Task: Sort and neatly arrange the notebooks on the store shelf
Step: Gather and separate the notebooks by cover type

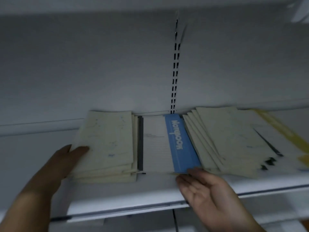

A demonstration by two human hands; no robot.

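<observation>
Head view, blurred. Blue-banded notebook (167,144) lies flat on the shelf (117,198) between the two hands, white lined cover, "Notebook" printed along the band.

Right hand (205,193): palm up, fingers straight and together, tips touching that notebook's near edge under the blue band.

Left hand (55,166): holds the left edge of the cream stack (107,144), thumb on the top cover. Its other fingers are out of sight below the edge. Stack sits just left of the banded notebook, edges uneven.

Beyond the right hand and to its right, fanned cream notebooks (225,139) overlap one another, leaning onto the banded one's right side. Further right of those, a yellow-edged cover (284,129).

Behind, between the hands, a slotted upright (174,72) runs up the white back panel.
</observation>
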